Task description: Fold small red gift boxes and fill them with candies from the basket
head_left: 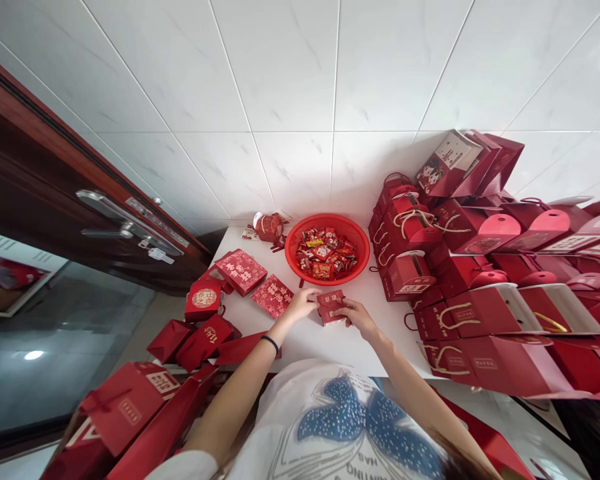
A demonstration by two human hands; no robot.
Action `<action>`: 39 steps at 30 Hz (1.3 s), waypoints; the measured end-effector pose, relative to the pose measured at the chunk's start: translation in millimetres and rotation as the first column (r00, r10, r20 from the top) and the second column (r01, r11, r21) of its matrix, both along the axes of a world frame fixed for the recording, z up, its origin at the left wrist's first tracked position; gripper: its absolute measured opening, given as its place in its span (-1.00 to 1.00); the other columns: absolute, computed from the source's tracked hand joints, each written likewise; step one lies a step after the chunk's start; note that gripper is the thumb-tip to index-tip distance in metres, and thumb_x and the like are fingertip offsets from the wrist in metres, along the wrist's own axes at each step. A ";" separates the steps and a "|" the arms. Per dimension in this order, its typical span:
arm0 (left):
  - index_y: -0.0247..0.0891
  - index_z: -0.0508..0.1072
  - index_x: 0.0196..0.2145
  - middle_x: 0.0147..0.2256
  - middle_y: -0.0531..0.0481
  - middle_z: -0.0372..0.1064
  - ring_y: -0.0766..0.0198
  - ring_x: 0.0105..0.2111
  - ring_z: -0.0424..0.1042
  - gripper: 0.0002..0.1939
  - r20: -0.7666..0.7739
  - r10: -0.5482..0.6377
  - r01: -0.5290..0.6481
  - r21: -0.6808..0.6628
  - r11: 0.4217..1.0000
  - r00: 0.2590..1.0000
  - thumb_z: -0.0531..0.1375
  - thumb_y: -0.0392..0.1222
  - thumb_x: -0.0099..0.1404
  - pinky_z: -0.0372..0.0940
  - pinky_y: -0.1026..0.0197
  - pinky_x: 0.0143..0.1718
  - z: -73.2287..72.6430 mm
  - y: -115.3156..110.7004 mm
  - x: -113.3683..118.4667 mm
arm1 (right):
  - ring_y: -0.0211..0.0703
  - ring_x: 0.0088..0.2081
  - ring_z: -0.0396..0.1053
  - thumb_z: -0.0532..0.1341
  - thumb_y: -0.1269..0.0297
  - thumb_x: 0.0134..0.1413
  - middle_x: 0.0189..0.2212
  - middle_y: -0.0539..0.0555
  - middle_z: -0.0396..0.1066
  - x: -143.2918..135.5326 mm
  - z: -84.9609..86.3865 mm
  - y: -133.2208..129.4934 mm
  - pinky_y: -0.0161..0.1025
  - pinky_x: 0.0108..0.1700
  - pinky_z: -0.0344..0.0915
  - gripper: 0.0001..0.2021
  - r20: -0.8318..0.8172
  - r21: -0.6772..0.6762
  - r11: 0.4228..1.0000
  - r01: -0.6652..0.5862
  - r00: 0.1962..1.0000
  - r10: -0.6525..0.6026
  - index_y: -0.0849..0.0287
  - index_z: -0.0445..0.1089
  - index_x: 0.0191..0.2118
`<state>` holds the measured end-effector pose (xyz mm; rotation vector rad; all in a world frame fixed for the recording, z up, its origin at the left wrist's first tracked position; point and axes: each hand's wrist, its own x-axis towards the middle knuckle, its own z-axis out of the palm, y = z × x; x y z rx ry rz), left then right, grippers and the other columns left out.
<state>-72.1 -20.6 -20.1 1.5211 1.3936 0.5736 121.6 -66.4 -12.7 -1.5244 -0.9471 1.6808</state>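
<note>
At the frame's center, our left hand (303, 305) and right hand (359, 316) pinch a small red box (331, 307) above the white surface (320, 347); squeezing its sides too hard could crumple the thin-looking card.

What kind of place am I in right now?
Possibly a tiled side room used for packing gifts: stacked red gift boxes, a basket of wrapped sweets, and a white table.

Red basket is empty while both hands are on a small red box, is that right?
Not empty: the head view shows wrapped packets heaped in the red basket. The left hand and right hand are on the small red box.
</note>
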 end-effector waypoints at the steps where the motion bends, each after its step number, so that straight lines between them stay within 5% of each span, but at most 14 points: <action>1: -0.24 0.60 -0.19 -0.12 -0.10 0.57 0.12 -0.15 0.53 -0.63 0.024 0.049 -0.049 -0.012 0.999 0.999 0.22 -0.46 0.04 0.39 0.11 -0.03 3.5 1.3 -4.8 | -0.32 -0.49 0.22 0.27 0.25 -0.36 -0.43 0.01 0.43 -0.1 0.7 0.6 -0.40 -0.57 0.05 -0.76 0.008 -0.017 1.000 0.005 1.000 -0.005 0.20 0.44 -0.41; 6: -0.28 0.61 -0.20 -0.13 -0.13 0.58 0.13 -0.14 0.55 -0.66 -0.011 0.240 -0.240 0.002 0.971 0.971 0.14 -0.44 0.10 0.40 0.11 -0.02 12.2 4.9 -24.5 | -0.34 -0.51 0.22 0.27 0.29 -0.37 -0.36 0.03 0.46 -1.8 4.3 1.5 -0.40 -0.58 0.03 -0.73 0.034 -0.060 0.998 0.015 0.999 -0.013 0.19 0.45 -0.37; 13: -0.32 0.58 -0.13 -0.16 -0.16 0.60 0.15 -0.16 0.56 -0.60 -0.168 0.110 -0.132 -0.127 0.983 0.980 0.19 -0.50 0.06 0.39 0.24 -0.12 -13.2 -7.2 -1.2 | -0.36 -0.54 0.17 0.25 0.30 -0.36 -0.48 -0.03 0.38 -3.1 5.6 0.8 -0.41 -0.58 0.04 -0.76 0.030 -0.041 0.999 0.013 0.999 -0.012 0.20 0.42 -0.40; 17: -0.32 0.60 -0.33 -0.42 -0.06 0.58 0.17 -0.34 0.56 -0.77 -0.223 0.061 -0.103 -0.179 0.978 0.973 0.22 -0.46 0.05 0.36 0.25 -0.28 -24.4 -14.7 5.3 | -0.38 -0.58 0.13 0.24 0.32 -0.34 -0.56 -0.08 0.32 -3.3 6.9 1.7 -0.41 -0.58 0.02 -0.76 0.050 -0.080 0.997 0.009 0.999 -0.005 0.19 0.41 -0.39; 23: -0.26 0.50 -0.65 -0.49 -0.10 0.54 0.06 -0.29 0.54 -0.82 -0.249 0.150 -0.186 -0.129 0.974 0.957 0.21 -0.46 0.00 0.32 0.16 -0.19 -15.0 -9.7 -19.7 | -0.40 -0.61 0.09 0.23 0.35 -0.33 -0.58 -0.11 0.28 -9.8 12.1 2.6 -0.41 -0.59 0.00 -0.75 0.059 -0.115 0.993 0.020 0.998 -0.013 0.19 0.39 -0.35; 31: -0.23 0.56 -0.47 -0.31 -0.12 0.57 0.09 -0.15 0.52 -0.89 0.022 0.443 -0.439 -0.094 0.894 0.896 0.25 -0.35 0.00 0.34 0.11 -0.02 -12.3 -9.3 -15.3 | -0.37 -0.57 0.19 0.19 0.37 -0.29 -0.52 -0.06 0.37 -18.7 17.4 3.8 -0.41 -0.58 0.04 -0.76 0.112 -0.114 0.993 0.015 0.994 -0.002 0.20 0.40 -0.35; 39: -0.26 0.44 -0.45 -0.64 0.14 0.31 0.39 -0.63 0.33 -0.86 0.289 0.524 -0.424 -0.346 0.837 0.801 0.23 -0.13 0.09 0.43 0.21 -0.34 3.7 -12.0 -35.0 | -0.37 -0.58 0.22 0.19 0.41 -0.29 -0.48 -0.03 0.44 -19.6 13.3 5.4 -0.43 -0.60 0.05 -0.71 0.123 -0.123 0.991 0.049 0.992 -0.034 0.21 0.45 -0.29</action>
